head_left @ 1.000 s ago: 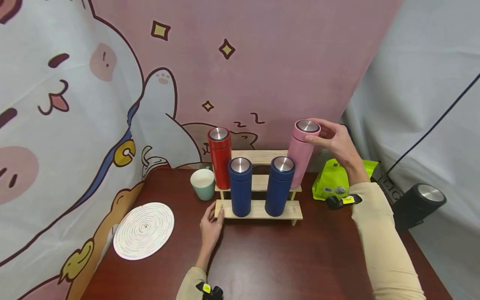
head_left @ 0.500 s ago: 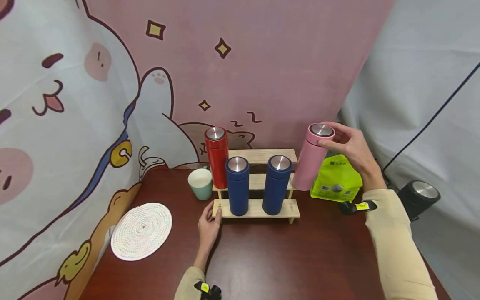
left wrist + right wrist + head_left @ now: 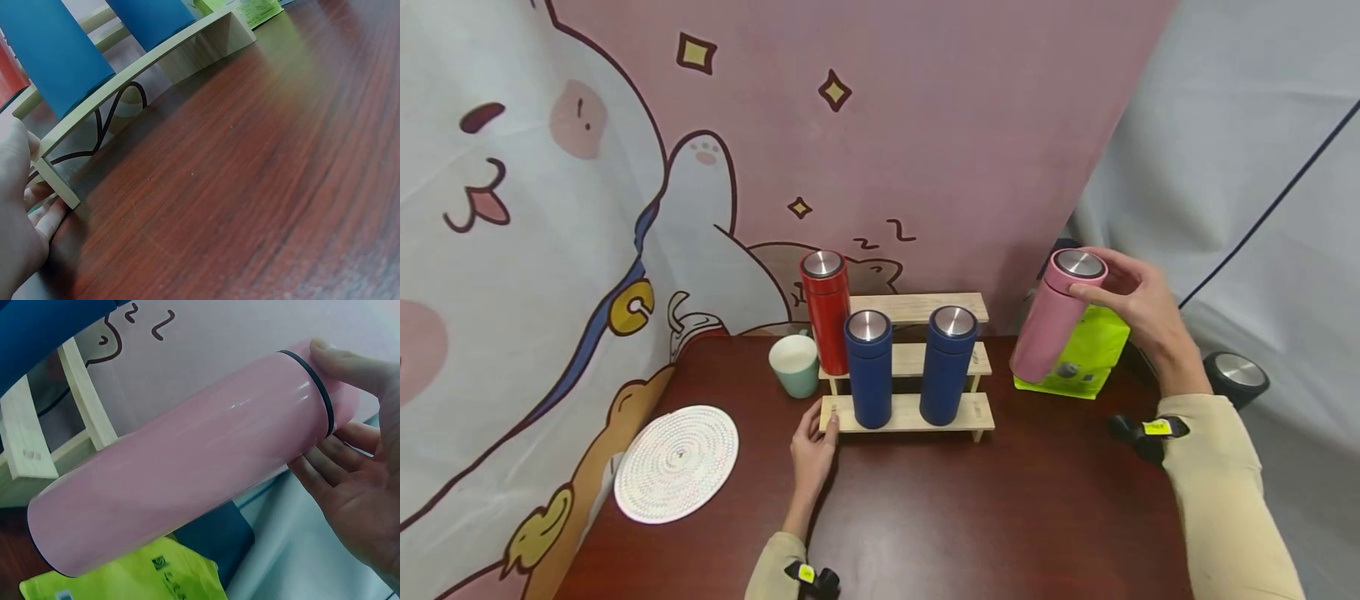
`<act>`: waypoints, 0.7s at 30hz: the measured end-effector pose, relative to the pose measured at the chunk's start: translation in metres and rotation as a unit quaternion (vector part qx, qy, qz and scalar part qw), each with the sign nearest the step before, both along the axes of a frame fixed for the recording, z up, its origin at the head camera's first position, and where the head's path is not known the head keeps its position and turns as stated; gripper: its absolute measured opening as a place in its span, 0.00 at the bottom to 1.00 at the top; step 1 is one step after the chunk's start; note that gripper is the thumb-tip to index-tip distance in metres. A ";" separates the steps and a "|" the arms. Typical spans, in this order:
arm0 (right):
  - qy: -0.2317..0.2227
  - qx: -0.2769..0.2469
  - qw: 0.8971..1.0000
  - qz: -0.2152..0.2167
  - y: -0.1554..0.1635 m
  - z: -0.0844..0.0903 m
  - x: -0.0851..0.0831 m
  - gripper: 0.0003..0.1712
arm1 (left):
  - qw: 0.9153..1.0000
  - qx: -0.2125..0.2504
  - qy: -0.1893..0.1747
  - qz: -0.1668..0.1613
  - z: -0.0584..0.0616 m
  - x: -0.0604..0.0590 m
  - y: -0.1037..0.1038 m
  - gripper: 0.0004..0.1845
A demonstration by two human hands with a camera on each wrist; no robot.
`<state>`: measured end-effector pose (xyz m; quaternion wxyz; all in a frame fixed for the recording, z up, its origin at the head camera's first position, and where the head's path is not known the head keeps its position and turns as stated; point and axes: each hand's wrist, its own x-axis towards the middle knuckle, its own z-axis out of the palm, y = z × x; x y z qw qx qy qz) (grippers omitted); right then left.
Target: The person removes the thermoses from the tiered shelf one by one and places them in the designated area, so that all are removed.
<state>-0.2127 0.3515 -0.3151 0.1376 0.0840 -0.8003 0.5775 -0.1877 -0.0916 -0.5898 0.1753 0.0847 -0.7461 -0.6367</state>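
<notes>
My right hand [image 3: 1142, 302] grips a pink thermos bottle [image 3: 1051, 321] near its silver-topped lid, to the right of a tiered wooden rack [image 3: 907, 410]. In the right wrist view the thumb lies on one side of the pink thermos [image 3: 181, 459] and the fingers on the other. My left hand [image 3: 812, 446] holds the left end of the rack's lowest step, thumb on top; the left wrist view shows fingers [image 3: 50, 215] around the step's end. Two blue thermos bottles [image 3: 871, 375] [image 3: 950, 371] stand on that step. A red thermos [image 3: 827, 321] stands on the step behind.
A bright green bag [image 3: 1090, 354] sits behind the pink thermos. The black thermos [image 3: 1234, 379] stands at the far right. Left of the rack are a mint cup [image 3: 797, 379] and a round white woven mat [image 3: 677, 464] on the dark red table [image 3: 925, 517].
My right hand has carried the pink thermos off the rack's right end, rightward to in front of the green bag. My left hand keeps its hold on the rack. The head view has shifted slightly.
</notes>
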 end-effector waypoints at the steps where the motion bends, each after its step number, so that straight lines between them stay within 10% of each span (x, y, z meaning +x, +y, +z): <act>1: -0.002 0.005 1.000 -0.009 0.002 -0.001 0.002 0.30 | 1.000 0.001 -0.001 -0.001 0.000 0.000 0.000 0.23; 11: 0.035 0.028 0.989 -0.140 0.011 -0.016 0.019 0.31 | 1.000 0.017 0.009 0.000 -0.003 -0.002 0.000 0.24; 21: 0.115 0.016 0.946 -0.302 0.003 -0.030 0.030 0.30 | 1.000 0.006 -0.001 -0.002 0.023 0.009 0.005 0.23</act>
